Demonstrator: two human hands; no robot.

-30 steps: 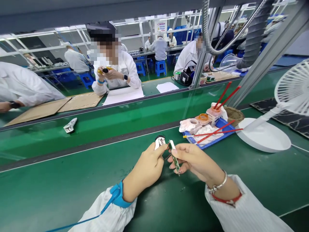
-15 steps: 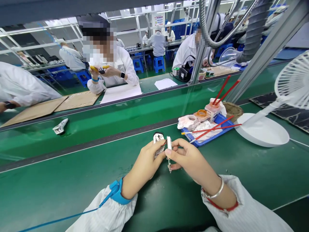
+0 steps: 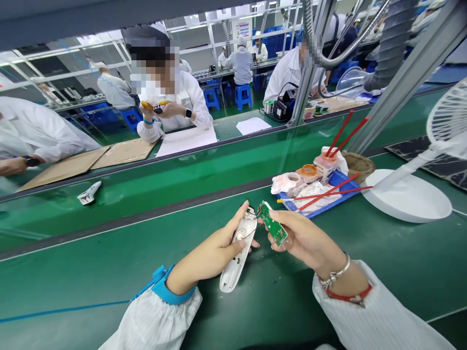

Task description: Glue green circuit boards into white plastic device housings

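Gripping shell (image 3: 241,255) in left hand (image 3: 219,247), board (image 3: 273,224) at its two o'clock in right hand (image 3: 302,236); could snap wires (image 3: 259,212) by tugging.

Board (image 3: 276,228) right of housing (image 3: 236,264); tray (image 3: 332,203) (sticks (image 3: 326,194) across) left of fan (image 3: 408,171)

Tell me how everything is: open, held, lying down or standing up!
White shell: open, gripped by the left hand
Green circuit board: outside the shell, pinched by the right hand
Loose white part: lying by itself
Crossed red sticks: lying across the blue tray
Other red sticks: standing, slanted
Fan: standing; spinning unclear
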